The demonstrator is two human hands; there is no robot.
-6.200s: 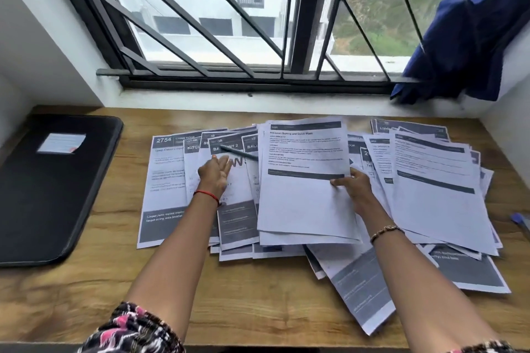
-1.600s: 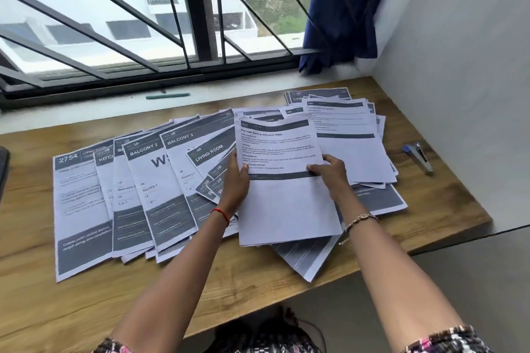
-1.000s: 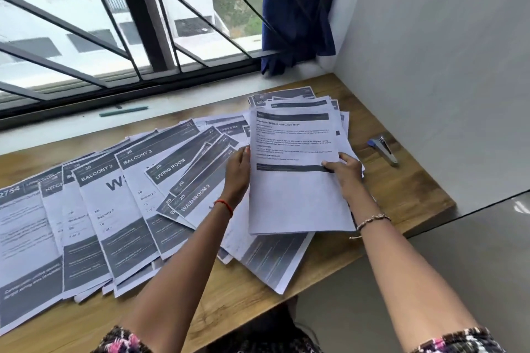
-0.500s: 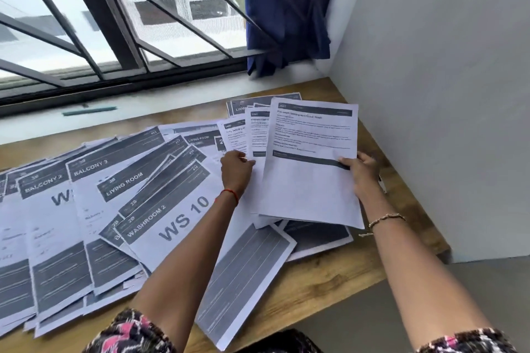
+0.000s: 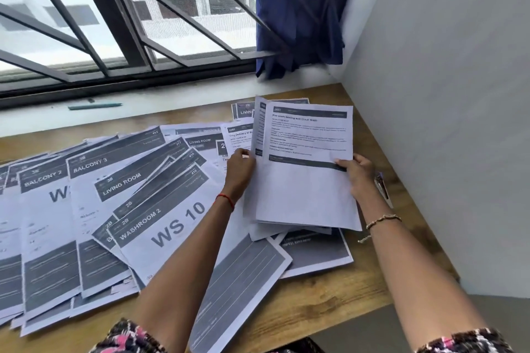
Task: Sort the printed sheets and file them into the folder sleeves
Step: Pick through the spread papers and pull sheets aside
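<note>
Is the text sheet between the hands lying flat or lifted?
Lifted: left hand and right hand grip the text sheet, its top edge raised above the spread sheets.

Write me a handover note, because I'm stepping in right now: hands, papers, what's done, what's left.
Left hand: pinches the left edge of the lifted text sheets.
Right hand: grips their right edge.
Label sheets: fanned and overlapping on the wooden table.
Folder: not in view.
Done: a few text pages gathered in hand.
Left: sort the rest of the spread, then file everything into the sleeves.
</note>
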